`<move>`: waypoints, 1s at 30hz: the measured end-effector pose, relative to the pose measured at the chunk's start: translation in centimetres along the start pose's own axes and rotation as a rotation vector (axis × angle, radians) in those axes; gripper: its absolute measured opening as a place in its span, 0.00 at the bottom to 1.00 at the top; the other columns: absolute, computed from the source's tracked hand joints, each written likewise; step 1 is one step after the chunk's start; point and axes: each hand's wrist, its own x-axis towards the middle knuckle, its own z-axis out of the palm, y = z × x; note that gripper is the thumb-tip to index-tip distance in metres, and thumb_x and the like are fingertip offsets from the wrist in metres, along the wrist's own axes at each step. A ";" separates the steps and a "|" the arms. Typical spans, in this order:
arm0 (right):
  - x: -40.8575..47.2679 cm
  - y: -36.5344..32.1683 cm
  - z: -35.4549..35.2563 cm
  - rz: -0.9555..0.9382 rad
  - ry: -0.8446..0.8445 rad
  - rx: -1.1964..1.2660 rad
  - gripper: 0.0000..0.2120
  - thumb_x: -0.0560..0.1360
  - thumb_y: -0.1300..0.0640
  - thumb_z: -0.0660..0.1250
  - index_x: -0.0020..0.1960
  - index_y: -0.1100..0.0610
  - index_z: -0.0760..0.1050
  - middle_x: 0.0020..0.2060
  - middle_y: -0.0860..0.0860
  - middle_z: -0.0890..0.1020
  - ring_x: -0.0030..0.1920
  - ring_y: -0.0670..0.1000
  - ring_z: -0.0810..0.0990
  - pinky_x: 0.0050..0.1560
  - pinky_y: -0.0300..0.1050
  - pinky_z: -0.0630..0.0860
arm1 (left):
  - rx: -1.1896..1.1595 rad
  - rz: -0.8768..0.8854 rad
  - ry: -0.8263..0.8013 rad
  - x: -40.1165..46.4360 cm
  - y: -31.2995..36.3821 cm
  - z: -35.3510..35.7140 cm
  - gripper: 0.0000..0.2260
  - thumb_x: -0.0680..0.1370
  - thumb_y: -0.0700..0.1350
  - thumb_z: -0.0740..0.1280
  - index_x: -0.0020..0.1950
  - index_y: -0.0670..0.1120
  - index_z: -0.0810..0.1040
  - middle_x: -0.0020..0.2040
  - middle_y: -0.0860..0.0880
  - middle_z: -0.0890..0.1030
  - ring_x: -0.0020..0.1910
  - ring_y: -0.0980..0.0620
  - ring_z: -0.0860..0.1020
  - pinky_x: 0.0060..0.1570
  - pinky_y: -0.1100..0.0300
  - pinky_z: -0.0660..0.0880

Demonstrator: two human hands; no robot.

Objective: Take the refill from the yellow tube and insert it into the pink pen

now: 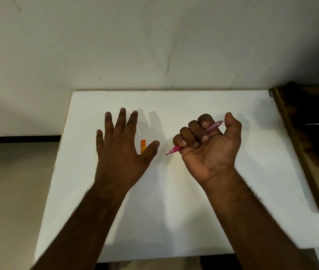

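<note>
A white desk [193,211] stands against a scuffed pale wall [135,45], with dark wooden furniture [300,133] beyond its right edge.

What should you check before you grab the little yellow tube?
1. Yellow tube in view on the white table: ok, partly hidden by the thumb.
2. Left hand open and empty over the tube: ok.
3. Right hand has a firm grip on the pink pen: ok.
4. Pen tip points away from the left hand: not ok, it points toward it.
5. Tube cap off: cannot tell.
6. Pen opened for the refill: cannot tell.
</note>
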 end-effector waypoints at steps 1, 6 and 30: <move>0.0 0.0 0.0 0.000 0.002 -0.004 0.24 0.79 0.40 0.50 0.34 0.56 0.64 0.24 0.49 0.60 0.28 0.50 0.53 0.34 0.44 0.61 | -0.001 0.000 -0.003 0.0 0.0 0.0 0.41 0.75 0.71 0.57 0.82 0.53 0.51 0.83 0.51 0.48 0.81 0.48 0.39 0.77 0.41 0.43; 0.1 0.0 0.0 -0.011 0.002 -0.011 0.21 0.79 0.44 0.50 0.34 0.56 0.63 0.23 0.49 0.60 0.28 0.50 0.53 0.34 0.44 0.60 | 0.005 0.001 0.001 0.1 -0.3 0.1 0.41 0.74 0.72 0.56 0.82 0.54 0.52 0.83 0.51 0.49 0.81 0.48 0.40 0.77 0.41 0.44; 0.0 0.0 0.1 -0.007 0.013 -0.010 0.23 0.79 0.41 0.51 0.34 0.56 0.63 0.23 0.49 0.60 0.29 0.50 0.52 0.34 0.44 0.60 | -0.009 -0.013 -0.004 0.1 0.0 0.0 0.38 0.76 0.68 0.61 0.81 0.53 0.54 0.83 0.50 0.50 0.82 0.47 0.42 0.77 0.42 0.44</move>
